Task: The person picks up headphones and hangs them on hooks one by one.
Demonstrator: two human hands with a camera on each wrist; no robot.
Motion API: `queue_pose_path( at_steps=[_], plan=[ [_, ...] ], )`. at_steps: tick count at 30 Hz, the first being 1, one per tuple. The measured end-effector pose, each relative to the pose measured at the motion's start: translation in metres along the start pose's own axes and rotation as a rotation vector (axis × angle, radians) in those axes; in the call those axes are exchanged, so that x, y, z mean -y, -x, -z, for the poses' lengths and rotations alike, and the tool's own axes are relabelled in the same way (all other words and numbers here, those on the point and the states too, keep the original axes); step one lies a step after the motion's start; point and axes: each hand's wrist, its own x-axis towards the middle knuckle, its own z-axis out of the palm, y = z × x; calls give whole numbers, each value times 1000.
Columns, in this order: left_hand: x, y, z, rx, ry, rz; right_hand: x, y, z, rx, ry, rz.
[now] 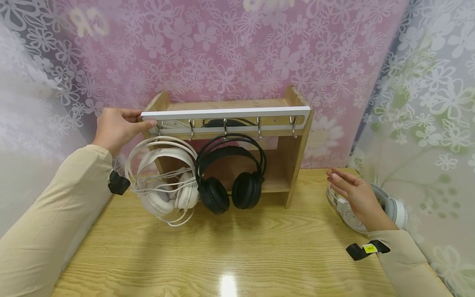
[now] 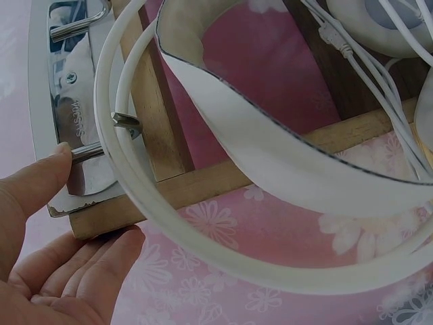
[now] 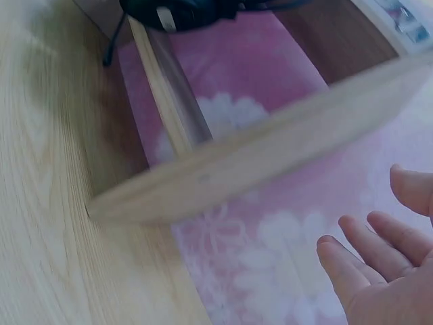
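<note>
My left hand grips the left end of a wooden rack, thumb on the front and fingers behind the edge. In the left wrist view, the thumb lies beside the lowest metal hook. White headphones hang with their cable looped around them, next to that hand. Black headphones hang at the rack's middle. My right hand holds nothing, its fingers extended, right of the rack. It partly covers grey-and-white headphones in the head view.
The rack stands on a wood-grain table. Two hooks on its right, including the end hook, have nothing hanging from them. Pink floral cloth backs the table, and pale floral cloth stands along the right side.
</note>
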Motion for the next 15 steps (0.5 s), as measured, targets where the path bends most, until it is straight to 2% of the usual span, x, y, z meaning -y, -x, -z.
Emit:
queue_pose_path(
  at_steps=[8, 15],
  plan=[
    [0, 0, 0, -2, -1, 3, -2, 12, 42, -33, -111, 4],
    [0, -1, 0, -8, -3, -4, -10, 13, 63, -49, -101, 19]
  ],
)
